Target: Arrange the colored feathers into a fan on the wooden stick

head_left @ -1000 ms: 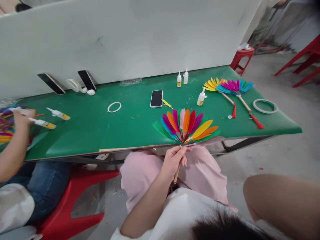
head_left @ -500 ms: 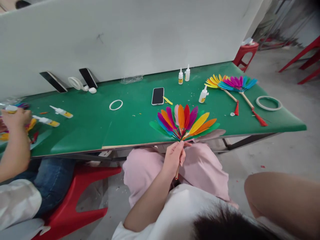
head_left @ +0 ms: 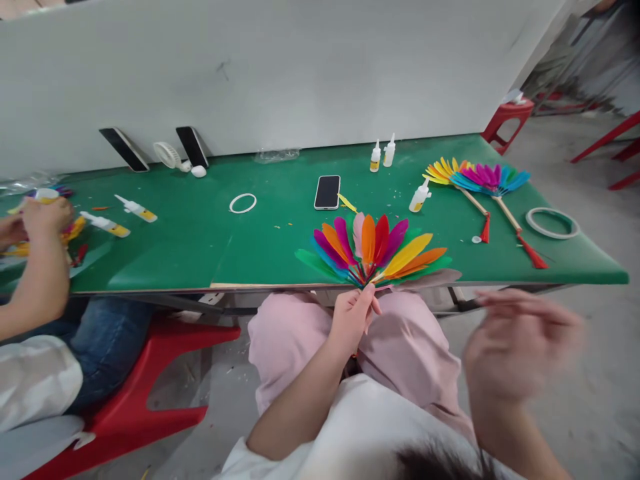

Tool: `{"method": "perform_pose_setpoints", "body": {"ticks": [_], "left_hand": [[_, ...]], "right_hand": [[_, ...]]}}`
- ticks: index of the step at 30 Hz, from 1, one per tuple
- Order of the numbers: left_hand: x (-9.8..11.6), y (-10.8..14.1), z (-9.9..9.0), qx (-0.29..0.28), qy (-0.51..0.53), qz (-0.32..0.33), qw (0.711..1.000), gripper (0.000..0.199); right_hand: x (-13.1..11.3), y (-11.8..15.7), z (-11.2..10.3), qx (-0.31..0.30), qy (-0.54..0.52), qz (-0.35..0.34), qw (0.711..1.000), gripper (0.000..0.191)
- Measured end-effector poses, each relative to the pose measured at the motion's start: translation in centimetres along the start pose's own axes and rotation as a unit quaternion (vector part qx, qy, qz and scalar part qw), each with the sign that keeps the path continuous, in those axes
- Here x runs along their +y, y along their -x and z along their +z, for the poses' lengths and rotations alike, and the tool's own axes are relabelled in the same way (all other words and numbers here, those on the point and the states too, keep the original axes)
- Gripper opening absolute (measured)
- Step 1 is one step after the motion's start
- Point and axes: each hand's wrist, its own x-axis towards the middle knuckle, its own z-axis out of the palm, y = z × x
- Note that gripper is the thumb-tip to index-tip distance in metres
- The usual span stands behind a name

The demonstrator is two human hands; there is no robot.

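My left hand [head_left: 353,313] pinches the base of a multicoloured feather fan [head_left: 370,250], whose feathers spread over the front edge of the green table [head_left: 190,247]. My right hand [head_left: 523,340] is raised off the table's front edge at the right, smeared by motion, so its fingers and anything in them cannot be made out. Just behind the fan lie a yellow feather [head_left: 347,203] and a phone [head_left: 327,193]. A glue bottle [head_left: 419,197] stands to the fan's upper right.
Two finished-looking fans [head_left: 493,180] with red tassels and a white ring [head_left: 552,223] lie at the right. Two small bottles [head_left: 375,157] stand near the wall. At the left, another person's hands [head_left: 45,217] work beside glue bottles [head_left: 106,224]. A red stool [head_left: 150,393] stands below.
My right hand has swung into view at the right; earlier only a bent limb showed there. My left hand still holds the fan. The whole view has shifted slightly.
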Motion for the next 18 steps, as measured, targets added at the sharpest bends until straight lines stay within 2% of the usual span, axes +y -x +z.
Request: {"method": "perform_pose_setpoints", "body": {"ticks": [2,3,6,8,11,18], "left_hand": [[0.0,0.1,0.1,0.007,-0.013,0.009,1.000,0.052],[0.0,0.1,0.2,0.011,-0.018,0.012,1.000,0.051],[0.1,0.2,0.5,0.027,-0.029,0.018,0.999,0.047],[0.2,0.1,0.7,0.034,-0.024,0.023,0.999,0.045],[0.1,0.1,0.8,0.036,-0.013,0.026,0.999,0.042],[-0.2,0.1,0.4,0.038,-0.034,0.029,0.998,0.040]], "right_hand": [[1.4,2.0,0.3,-0.085,0.014,0.066,0.994,0.014],[2.0,3.1,0.4,-0.180,0.045,0.119,0.975,0.015],[3.0,5.5,1.0,-0.389,0.050,0.226,0.892,0.018],[3.1,6.4,1.5,-0.458,0.034,0.257,0.850,0.020],[2.9,7.0,2.4,-0.497,0.019,0.288,0.818,0.021],[2.6,7.3,2.6,-0.504,-0.073,0.369,0.777,0.020]]}}
